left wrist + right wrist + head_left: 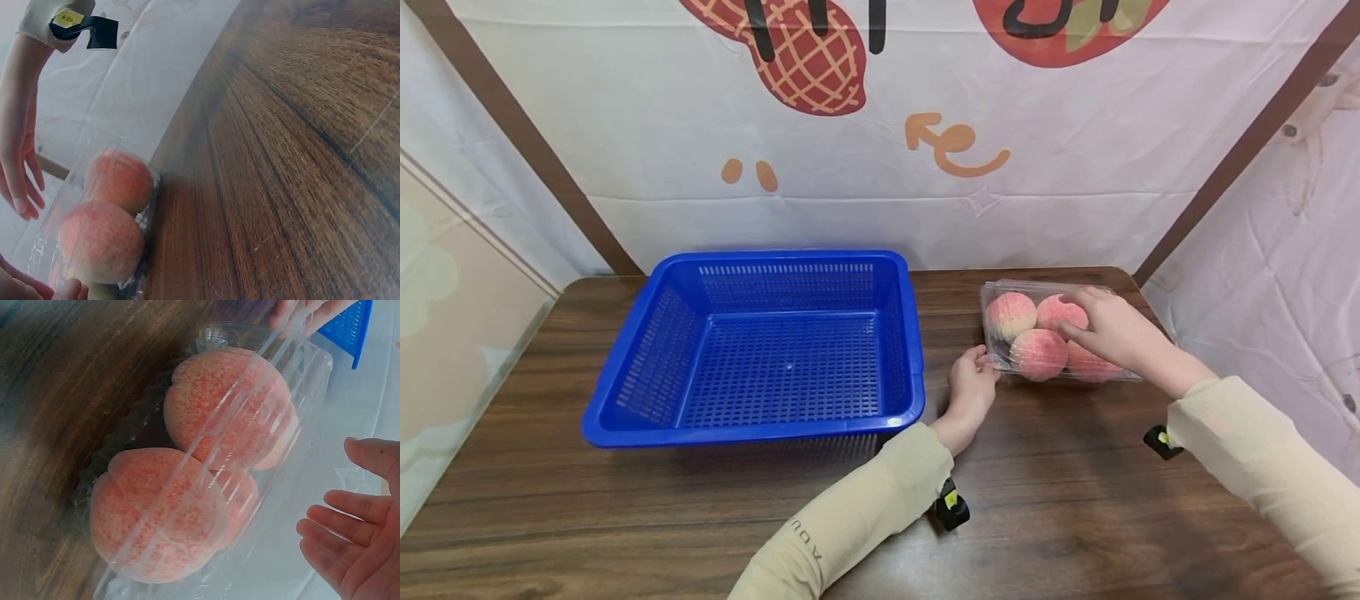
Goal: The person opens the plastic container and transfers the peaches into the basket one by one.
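A clear plastic container holding several pink, peach-like fruits lies at the right of the table. At its near left corner my left hand pinches the edge with thumb and fingers, also seen by the right wrist camera, where the left hand is at the top. My right hand is over the container's right part. The right wrist view has the right hand with fingers apart and nothing in them, beside the clear plastic. In the left wrist view, the right hand hangs above the container.
An empty blue perforated basket stands left of the container, close to my left forearm. Behind the brown wooden table hangs a white printed cloth, with more cloth at both sides.
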`<move>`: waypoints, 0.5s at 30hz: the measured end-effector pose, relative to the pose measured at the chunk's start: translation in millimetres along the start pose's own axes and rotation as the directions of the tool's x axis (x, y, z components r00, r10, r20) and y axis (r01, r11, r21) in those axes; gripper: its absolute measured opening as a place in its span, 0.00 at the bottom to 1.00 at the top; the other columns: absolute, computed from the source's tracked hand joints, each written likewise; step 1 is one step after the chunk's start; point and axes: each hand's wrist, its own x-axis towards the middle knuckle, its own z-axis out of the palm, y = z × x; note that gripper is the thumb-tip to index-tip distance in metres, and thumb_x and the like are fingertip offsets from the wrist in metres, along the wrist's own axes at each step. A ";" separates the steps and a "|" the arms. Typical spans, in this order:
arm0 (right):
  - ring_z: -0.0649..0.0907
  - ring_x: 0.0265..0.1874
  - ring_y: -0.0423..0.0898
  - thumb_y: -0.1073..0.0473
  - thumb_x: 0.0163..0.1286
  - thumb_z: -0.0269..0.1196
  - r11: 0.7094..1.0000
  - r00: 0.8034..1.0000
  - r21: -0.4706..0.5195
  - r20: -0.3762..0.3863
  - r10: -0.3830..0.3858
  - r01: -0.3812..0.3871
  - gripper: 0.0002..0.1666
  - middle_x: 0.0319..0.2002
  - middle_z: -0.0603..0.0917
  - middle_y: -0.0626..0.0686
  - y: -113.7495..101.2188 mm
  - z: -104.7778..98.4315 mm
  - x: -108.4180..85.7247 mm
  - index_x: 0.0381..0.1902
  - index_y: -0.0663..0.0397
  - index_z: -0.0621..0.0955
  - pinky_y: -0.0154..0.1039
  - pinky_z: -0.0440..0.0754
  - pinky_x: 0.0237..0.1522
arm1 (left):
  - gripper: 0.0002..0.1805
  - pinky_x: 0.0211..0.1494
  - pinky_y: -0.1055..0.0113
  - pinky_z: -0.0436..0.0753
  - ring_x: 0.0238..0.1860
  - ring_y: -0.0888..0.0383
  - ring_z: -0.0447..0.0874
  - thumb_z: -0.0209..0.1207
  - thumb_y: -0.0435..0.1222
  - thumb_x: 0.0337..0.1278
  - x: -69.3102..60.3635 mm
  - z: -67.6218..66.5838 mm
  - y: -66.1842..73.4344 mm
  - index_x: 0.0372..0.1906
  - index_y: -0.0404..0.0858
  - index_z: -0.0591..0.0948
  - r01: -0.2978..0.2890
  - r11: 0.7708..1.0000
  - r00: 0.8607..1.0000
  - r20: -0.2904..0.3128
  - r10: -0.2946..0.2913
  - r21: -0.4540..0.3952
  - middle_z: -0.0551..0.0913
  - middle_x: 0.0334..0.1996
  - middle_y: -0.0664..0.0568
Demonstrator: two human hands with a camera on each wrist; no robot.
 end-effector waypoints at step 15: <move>0.76 0.48 0.63 0.51 0.63 0.59 0.999 0.997 0.036 -0.078 0.008 -0.005 0.28 0.51 0.75 0.67 24.5 7.3 -8.6 0.52 0.68 0.73 0.59 0.72 0.48 | 0.14 0.36 0.71 0.82 0.35 0.58 0.82 0.50 0.22 0.56 66.5 29.9 -104.1 0.48 0.29 0.76 -0.089 0.992 0.996 -0.008 0.089 -0.085 0.81 0.35 0.47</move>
